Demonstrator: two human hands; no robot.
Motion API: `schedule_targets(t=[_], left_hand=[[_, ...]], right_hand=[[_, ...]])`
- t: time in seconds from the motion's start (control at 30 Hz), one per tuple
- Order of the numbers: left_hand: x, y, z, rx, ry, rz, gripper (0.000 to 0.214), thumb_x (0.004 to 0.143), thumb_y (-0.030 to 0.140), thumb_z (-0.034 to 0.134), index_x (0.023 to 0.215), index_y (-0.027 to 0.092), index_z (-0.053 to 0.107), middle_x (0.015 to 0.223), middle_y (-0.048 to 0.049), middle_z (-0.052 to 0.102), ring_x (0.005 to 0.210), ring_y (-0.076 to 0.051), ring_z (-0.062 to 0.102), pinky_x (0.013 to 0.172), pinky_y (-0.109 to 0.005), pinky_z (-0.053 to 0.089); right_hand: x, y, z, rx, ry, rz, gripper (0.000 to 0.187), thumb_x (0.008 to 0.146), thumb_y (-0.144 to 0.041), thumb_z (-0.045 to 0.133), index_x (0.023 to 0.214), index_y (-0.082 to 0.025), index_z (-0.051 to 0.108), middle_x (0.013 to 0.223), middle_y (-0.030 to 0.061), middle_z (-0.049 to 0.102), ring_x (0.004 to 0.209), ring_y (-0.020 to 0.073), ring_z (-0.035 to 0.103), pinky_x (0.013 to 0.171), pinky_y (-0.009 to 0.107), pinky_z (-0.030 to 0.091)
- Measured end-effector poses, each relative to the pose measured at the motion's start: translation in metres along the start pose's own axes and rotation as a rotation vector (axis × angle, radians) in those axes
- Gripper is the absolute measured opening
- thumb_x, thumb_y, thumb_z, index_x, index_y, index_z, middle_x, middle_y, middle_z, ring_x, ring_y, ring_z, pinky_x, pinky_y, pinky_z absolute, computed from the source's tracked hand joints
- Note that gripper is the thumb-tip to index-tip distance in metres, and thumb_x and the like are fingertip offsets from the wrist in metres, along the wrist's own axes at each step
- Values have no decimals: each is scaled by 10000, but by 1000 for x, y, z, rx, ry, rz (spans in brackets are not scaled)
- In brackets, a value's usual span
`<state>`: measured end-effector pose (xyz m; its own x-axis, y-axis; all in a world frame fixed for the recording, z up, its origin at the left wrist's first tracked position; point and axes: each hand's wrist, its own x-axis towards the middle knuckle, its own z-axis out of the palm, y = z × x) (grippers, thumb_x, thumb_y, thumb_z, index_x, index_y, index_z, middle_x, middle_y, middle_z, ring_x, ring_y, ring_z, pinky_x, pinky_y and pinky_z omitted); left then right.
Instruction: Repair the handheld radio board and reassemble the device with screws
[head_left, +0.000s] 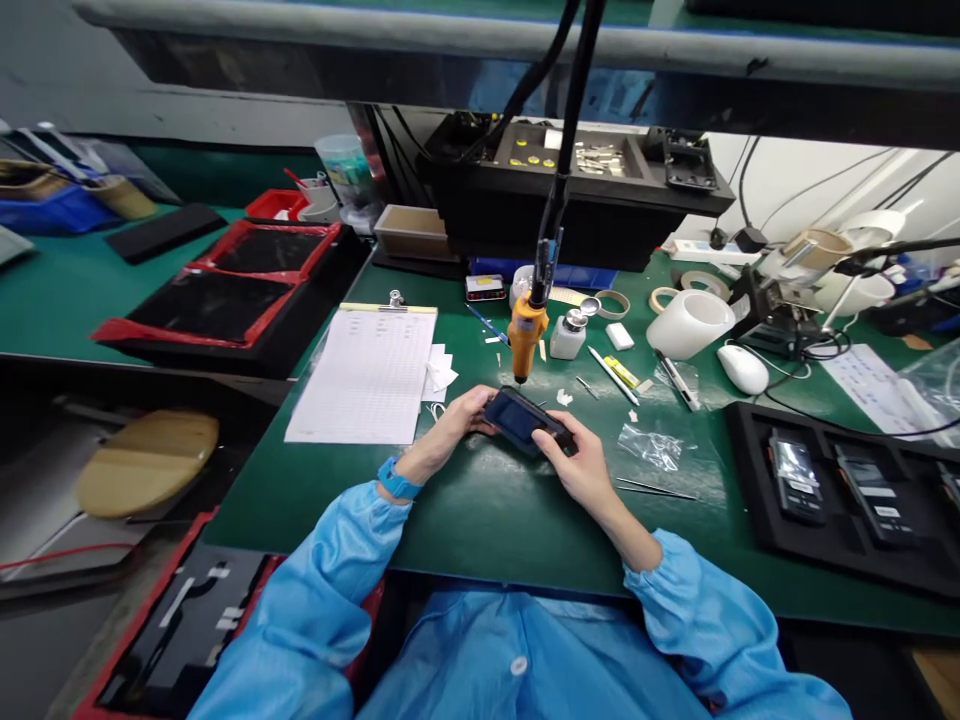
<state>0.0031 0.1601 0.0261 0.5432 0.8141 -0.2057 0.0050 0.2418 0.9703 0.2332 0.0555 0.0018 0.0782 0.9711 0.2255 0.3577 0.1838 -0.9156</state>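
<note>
A small dark handheld device [525, 420] is held over the green mat [495, 510] at the middle of the bench. My left hand [457, 420] grips its left end, fingers wrapped round it. My right hand [577, 465] grips its right end, thumb on top. An orange electric screwdriver [526, 340] hangs on a black cable just behind the device, tip pointing down close to it. Both arms wear blue sleeves, and a blue band sits on the left wrist.
A clipboard with paper [367, 375] lies to the left. Black trays with dark devices [840, 490] sit at the right. A white mouse [742, 368], tape rolls [690, 322], a small bottle [568, 335], tweezers [652, 488] and a plastic bag [649, 445] lie behind and right. Red-edged trays [232, 290] stand far left.
</note>
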Motion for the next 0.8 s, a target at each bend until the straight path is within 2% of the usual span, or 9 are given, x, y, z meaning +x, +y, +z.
schedule_targets(t=[0.07, 0.2, 0.27, 0.4, 0.57, 0.7, 0.8], left_hand=[[-1, -2, 5, 1, 1, 35, 829, 785, 956, 806, 1140, 207, 789, 1119, -91, 866, 1091, -313, 818, 1011, -431, 666], [-8, -8, 22, 19, 6, 79, 810, 673, 772, 1004, 1238, 225, 808, 1276, -112, 879, 1306, -379, 781, 1199, -503, 622], [-13, -10, 32, 27, 4, 96, 759, 701, 731, 992, 1237, 222, 817, 1352, -131, 868, 1414, -407, 747, 1291, -543, 577], [-22, -7, 41, 8, 11, 130, 637, 890, 728, 793, 1282, 227, 824, 1426, -137, 853, 1531, -386, 705, 1403, -552, 495], [-28, -5, 37, -38, 31, 116, 642, 944, 713, 628, 1288, 203, 812, 1351, -157, 874, 1460, -400, 757, 1338, -569, 571], [-30, -8, 34, -48, 11, 70, 595, 913, 682, 659, 1258, 217, 792, 1257, -130, 886, 1344, -376, 807, 1282, -541, 607], [-30, -10, 37, -45, -54, 6, 548, 867, 658, 743, 1191, 217, 770, 1092, -102, 888, 1088, -338, 862, 1094, -518, 697]], right_hand=[[2, 4, 5, 78, -8, 68, 436, 1128, -570, 743, 1291, -166, 755, 1151, 56, 783, 982, 184, 769, 899, 380, 699], [3, 8, 25, 217, -36, 148, 438, 1131, -551, 743, 1348, -170, 744, 1236, 78, 782, 1043, 200, 779, 923, 396, 711], [3, 7, 37, 263, -43, 158, 450, 1130, -545, 745, 1392, -179, 736, 1305, 95, 780, 1108, 218, 784, 975, 427, 715], [4, 7, 54, 282, -41, 151, 472, 1128, -536, 749, 1441, -185, 723, 1389, 113, 766, 1192, 243, 781, 1038, 470, 710], [2, 13, 43, 164, -44, 104, 452, 1114, -533, 771, 1390, -176, 745, 1360, 93, 770, 1175, 252, 780, 1009, 446, 714], [-4, 17, 28, 27, 33, 51, 404, 1125, -515, 761, 1361, -188, 749, 1334, 95, 774, 1130, 218, 774, 988, 421, 710], [-5, 13, 19, -59, 124, 24, 438, 1117, -548, 762, 1351, -179, 728, 1233, 77, 768, 987, 176, 750, 878, 364, 693]])
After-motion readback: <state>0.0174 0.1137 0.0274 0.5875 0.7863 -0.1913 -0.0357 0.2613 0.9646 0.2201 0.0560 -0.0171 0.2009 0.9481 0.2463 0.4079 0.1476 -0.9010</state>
